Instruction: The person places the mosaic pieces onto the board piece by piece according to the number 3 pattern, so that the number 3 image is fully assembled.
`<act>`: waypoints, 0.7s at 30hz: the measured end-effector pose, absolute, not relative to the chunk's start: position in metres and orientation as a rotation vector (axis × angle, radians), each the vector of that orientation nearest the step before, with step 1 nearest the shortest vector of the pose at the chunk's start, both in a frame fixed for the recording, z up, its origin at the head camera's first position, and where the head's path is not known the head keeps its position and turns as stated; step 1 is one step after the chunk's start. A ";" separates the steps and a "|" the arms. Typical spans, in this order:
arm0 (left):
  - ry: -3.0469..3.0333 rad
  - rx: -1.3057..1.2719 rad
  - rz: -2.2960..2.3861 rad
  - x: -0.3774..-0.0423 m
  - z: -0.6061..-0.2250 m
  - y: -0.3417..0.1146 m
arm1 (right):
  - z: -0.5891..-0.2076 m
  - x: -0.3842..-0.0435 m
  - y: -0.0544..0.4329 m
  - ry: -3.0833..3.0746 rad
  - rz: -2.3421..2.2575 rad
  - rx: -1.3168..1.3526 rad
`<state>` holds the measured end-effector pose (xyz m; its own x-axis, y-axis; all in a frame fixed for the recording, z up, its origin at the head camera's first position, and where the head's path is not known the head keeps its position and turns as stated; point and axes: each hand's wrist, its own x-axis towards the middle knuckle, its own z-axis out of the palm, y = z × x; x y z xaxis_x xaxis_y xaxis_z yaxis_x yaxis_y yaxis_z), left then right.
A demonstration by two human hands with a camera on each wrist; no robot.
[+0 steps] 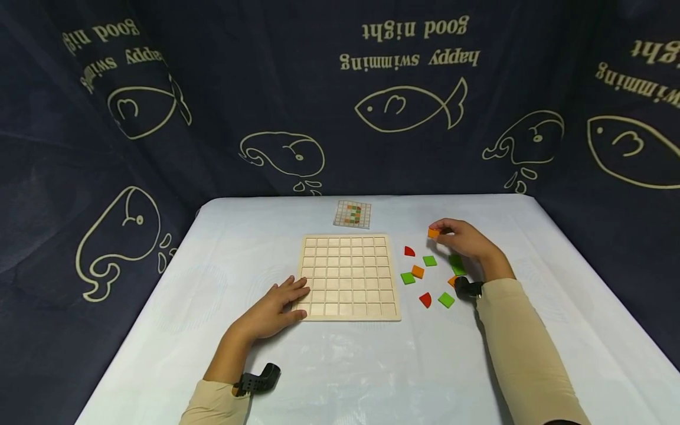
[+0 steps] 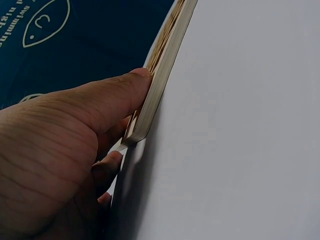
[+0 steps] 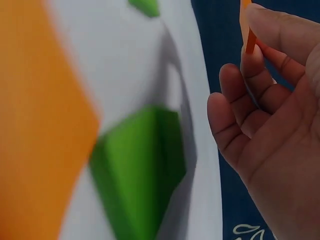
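Between thumb and fingers, my right hand (image 1: 463, 239) pinches an orange square tile (image 1: 433, 233) above the table's right side. The right wrist view shows this orange tile (image 3: 247, 27) edge-on, with the other fingers loosely bent. My left hand (image 1: 273, 310) rests at the lower left corner of a wooden grid board (image 1: 345, 319), its fingers spread over the edge. In the left wrist view the thumb (image 2: 117, 92) touches the board's side (image 2: 157, 85). The board's square cells hold no tiles.
Right of the board lie green tiles (image 1: 430, 261), an orange tile (image 1: 418, 271) and red quarter-round tiles (image 1: 409, 251). A green piece (image 1: 457, 264) lies near the right wrist. Behind the board is a small pattern card (image 1: 353, 214). A dark printed curtain (image 1: 297, 71) surrounds the white table (image 1: 340, 378).
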<state>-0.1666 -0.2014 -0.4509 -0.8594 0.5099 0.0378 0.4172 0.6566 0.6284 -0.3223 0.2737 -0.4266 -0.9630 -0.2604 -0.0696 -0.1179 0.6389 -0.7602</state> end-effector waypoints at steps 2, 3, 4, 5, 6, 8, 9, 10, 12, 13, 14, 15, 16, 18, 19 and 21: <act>2.731 0.768 0.977 -0.167 -0.451 -0.202 | -0.424 -0.323 0.268 2.686 -1.226 -0.327; 2.731 0.769 0.975 -0.167 -0.452 -0.202 | -0.422 -0.323 0.265 2.684 -1.228 -0.330; 2.731 0.770 0.973 -0.167 -0.452 -0.202 | -0.421 -0.324 0.263 2.682 -1.235 -0.334; 2.732 0.770 0.969 -0.167 -0.452 -0.202 | -0.420 -0.325 0.260 2.679 -1.244 -0.339; 2.732 0.770 0.967 -0.167 -0.452 -0.202 | -0.419 -0.325 0.257 2.675 -1.247 -0.341; 2.731 0.766 0.962 -0.167 -0.452 -0.202 | -0.418 -0.327 0.252 2.665 -1.257 -0.340; 2.730 0.766 0.962 -0.167 -0.452 -0.202 | -0.417 -0.328 0.248 2.658 -1.268 -0.341; 2.730 0.764 0.960 -0.167 -0.451 -0.202 | -0.417 -0.329 0.245 2.651 -1.278 -0.344; 2.728 0.760 0.961 -0.167 -0.451 -0.202 | -0.417 -0.331 0.239 2.640 -1.293 -0.361; 2.727 0.757 0.962 -0.167 -0.451 -0.202 | -0.417 -0.332 0.235 2.630 -1.303 -0.369; 2.728 0.757 0.959 -0.167 -0.451 -0.202 | -0.417 -0.332 0.232 2.622 -1.314 -0.378; 2.730 0.757 0.958 -0.167 -0.451 -0.202 | -0.417 -0.332 0.228 2.616 -1.320 -0.398; 2.731 0.756 0.957 -0.167 -0.451 -0.202 | -0.416 -0.332 0.224 2.606 -1.333 -0.410; 2.734 0.758 0.958 -0.166 -0.451 -0.202 | -0.415 -0.332 0.215 2.587 -1.358 -0.427; 2.736 0.761 0.959 -0.166 -0.451 -0.202 | -0.414 -0.331 0.211 2.581 -1.363 -0.433; 2.738 0.762 0.958 -0.165 -0.452 -0.203 | -0.412 -0.331 0.203 2.566 -1.376 -0.443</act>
<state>-0.1654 -0.2026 -0.4520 -0.8614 0.5069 0.0317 0.4161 0.6685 0.6165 -0.3306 0.2027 -0.4121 -0.9359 -0.3508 -0.0308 -0.1685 0.5229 -0.8355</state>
